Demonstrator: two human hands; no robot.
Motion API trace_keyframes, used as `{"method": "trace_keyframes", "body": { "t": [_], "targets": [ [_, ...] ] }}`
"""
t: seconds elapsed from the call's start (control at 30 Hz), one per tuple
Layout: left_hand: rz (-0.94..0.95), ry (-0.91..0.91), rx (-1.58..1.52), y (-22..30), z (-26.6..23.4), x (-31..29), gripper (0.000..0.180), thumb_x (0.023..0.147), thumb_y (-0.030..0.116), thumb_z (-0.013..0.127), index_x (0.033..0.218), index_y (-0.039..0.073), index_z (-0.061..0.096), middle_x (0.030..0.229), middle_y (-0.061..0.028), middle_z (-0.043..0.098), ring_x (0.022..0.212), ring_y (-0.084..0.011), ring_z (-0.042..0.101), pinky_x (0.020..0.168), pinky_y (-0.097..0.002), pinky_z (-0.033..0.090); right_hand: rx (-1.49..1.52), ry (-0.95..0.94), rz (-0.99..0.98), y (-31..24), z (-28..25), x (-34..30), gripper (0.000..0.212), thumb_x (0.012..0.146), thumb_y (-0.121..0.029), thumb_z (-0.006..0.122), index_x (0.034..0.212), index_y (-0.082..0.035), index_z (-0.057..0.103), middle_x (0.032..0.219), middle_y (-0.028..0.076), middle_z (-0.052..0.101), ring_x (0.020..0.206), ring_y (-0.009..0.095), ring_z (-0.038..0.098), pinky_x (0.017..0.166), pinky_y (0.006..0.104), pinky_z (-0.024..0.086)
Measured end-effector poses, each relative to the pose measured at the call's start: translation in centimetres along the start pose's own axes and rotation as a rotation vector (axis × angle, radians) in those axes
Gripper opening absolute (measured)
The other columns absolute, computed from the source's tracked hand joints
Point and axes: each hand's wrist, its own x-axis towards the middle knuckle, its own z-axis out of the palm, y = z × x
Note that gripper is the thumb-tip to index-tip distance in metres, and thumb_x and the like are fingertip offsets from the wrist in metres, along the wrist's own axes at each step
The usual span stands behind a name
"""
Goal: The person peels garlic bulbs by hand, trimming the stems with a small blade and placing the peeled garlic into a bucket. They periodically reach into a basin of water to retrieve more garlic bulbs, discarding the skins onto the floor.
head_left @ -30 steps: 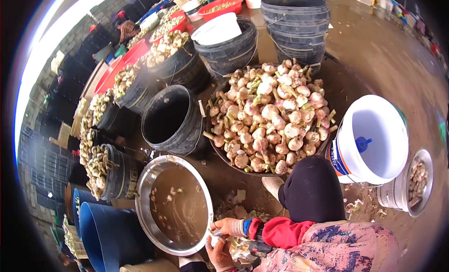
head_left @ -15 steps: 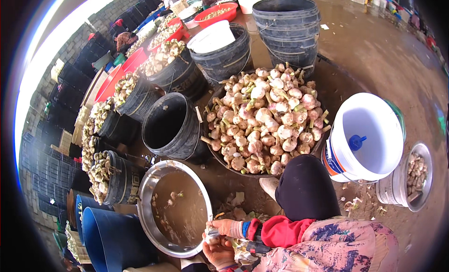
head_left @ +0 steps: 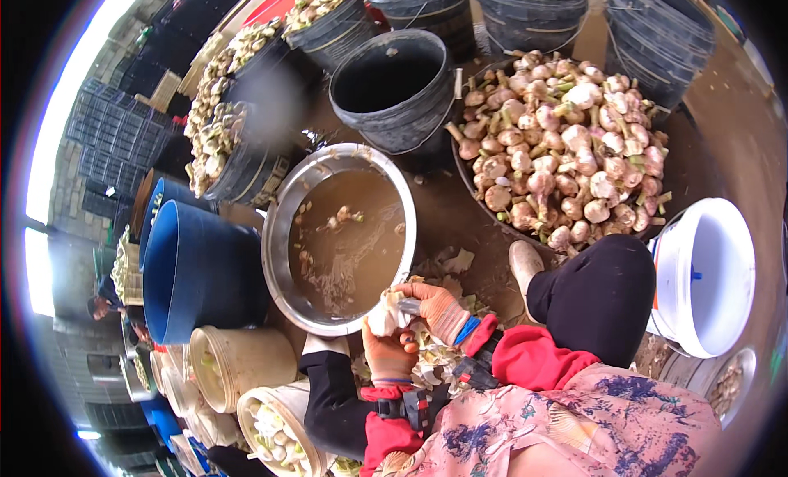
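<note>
My left hand [head_left: 389, 355], in an orange glove, is closed round the lower part of a pale garlic bulb [head_left: 383, 315]. From the right, my right hand [head_left: 439, 306], gloved alike, grips a short grey metal blade [head_left: 408, 305] against the bulb's side. Its handle is hidden in my fingers. Both hands are just off the near rim of a wide metal basin [head_left: 279, 268] of brown water, where a few bits of garlic float. Garlic peelings [head_left: 435, 358] lie below my hands, between my legs.
A big heap of garlic bulbs [head_left: 566, 140] fills a wide dark tub beyond my right knee. A black bucket [head_left: 392, 83] stands behind the basin, a blue barrel [head_left: 201, 272] to its left. A white bucket [head_left: 714, 272] is at far right; a cream bucket [head_left: 283, 432] holds peeled garlic.
My view has swung left and down, so the basin and heap appear farther right and more cream buckets show at lower left. The garlic bulb stays in my left hand, the blade at it.
</note>
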Motion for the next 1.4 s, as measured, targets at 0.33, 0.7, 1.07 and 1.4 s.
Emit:
{"method": "trace_keyframes", "body": {
  "t": [0.33, 0.7, 1.07, 1.4],
  "targets": [
    [0.445, 0.200, 0.195, -1.3, -1.7, 0.6, 0.039, 0.084, 0.035, 0.060, 0.115, 0.014, 0.048, 0.102, -0.0037, 0.057, 0.090, -0.0194, 0.058, 0.068, -0.0374, 0.052, -0.723, -0.058, -0.120, 2.1, 1.0, 0.3, 0.037, 0.079, 0.002, 0.055, 0.115, -0.004, 0.057, 0.103, 0.006, 0.062, 0.098, 0.013, 0.055, 0.087, 0.0250, 0.044],
    [0.321, 0.000, 0.078, -0.6, -2.8, -2.6, 0.039, 0.083, 0.027, 0.063, 0.116, 0.008, 0.051, 0.089, -0.0090, 0.060, 0.071, -0.0216, 0.059, 0.055, -0.0299, 0.051, -1.117, 0.164, -0.225, 0.7, -7.2, 4.0, 0.025, 0.076, -0.008, 0.063, 0.101, -0.007, 0.063, 0.101, 0.008, 0.061, 0.092, 0.020, 0.060, 0.078, 0.0309, 0.049],
    [0.694, 0.315, 0.664, -2.8, -3.3, 0.9, 0.029, 0.081, 0.021, 0.069, 0.095, 0.007, 0.047, 0.077, -0.0015, 0.051, 0.066, -0.0094, 0.051, 0.057, -0.0213, 0.044, -1.300, -0.008, -0.436, 5.5, -1.7, 1.2, 0.032, 0.078, -0.009, 0.058, 0.110, -0.007, 0.057, 0.092, 0.015, 0.063, 0.087, 0.032, 0.060, 0.076, 0.0355, 0.047],
    [0.405, 0.117, 0.106, -0.6, -3.6, -0.2, 0.040, 0.087, 0.045, 0.054, 0.102, 0.008, 0.057, 0.091, -0.0043, 0.062, 0.077, -0.0183, 0.061, 0.052, -0.0291, 0.051, 0.063, -0.079, 0.089, 0.3, -0.8, 1.8, 0.029, 0.087, -0.001, 0.050, 0.117, 0.000, 0.050, 0.085, 0.002, 0.054, 0.066, 0.006, 0.052, 0.064, 0.0205, 0.048]
  ]
}}
